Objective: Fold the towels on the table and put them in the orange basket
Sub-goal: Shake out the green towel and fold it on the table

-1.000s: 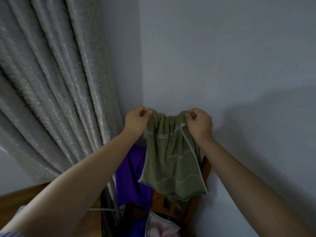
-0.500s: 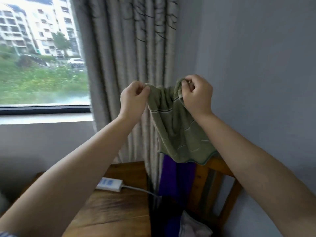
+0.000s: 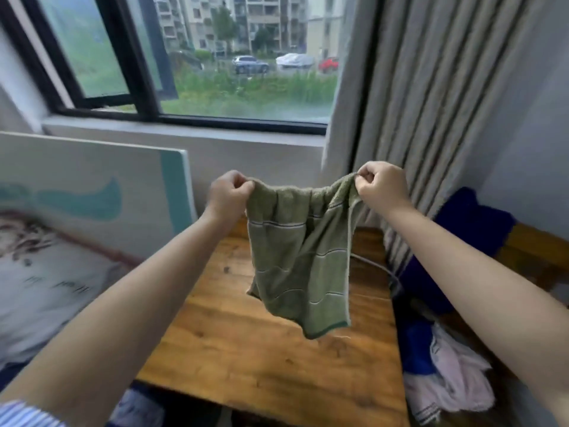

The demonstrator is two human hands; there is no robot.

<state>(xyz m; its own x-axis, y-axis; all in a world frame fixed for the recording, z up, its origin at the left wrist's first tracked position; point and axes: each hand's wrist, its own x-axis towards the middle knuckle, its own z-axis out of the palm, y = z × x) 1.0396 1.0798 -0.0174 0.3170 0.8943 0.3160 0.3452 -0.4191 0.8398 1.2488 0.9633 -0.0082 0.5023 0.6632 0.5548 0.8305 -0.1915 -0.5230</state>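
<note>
Since half a second ago, the hands are spread wider apart, so the green towel (image 3: 300, 263) is stretched more open, and the wooden table (image 3: 268, 359) is now seen beneath it where the curtain and wall stood behind.

One green towel with pale stripes is held up in the air above the table, its lower end hanging clear of the tabletop. One top corner is pinched by the left hand (image 3: 229, 192), fingers curled, and the other top corner is pinched by the right hand (image 3: 381, 186) in the same way. The top edge sags between the two hands.

Part of the table's far side is hidden behind the towel, and its near edge is partly cut off by the forearms. A thin cable (image 3: 374, 266) is glimpsed just right of the towel, its ends hidden. To the right of the table, a wooden chair (image 3: 529, 245) is draped with one dark blue cloth (image 3: 474, 217), and a heap of pink and white laundry (image 3: 452, 377) is seen below; the items in that heap cannot be counted. Behind the table one window (image 3: 243, 66) and one grey curtain (image 3: 431, 97) are seen. Left of the table, a blurred printed surface (image 3: 61, 257) is hard to make out.
</note>
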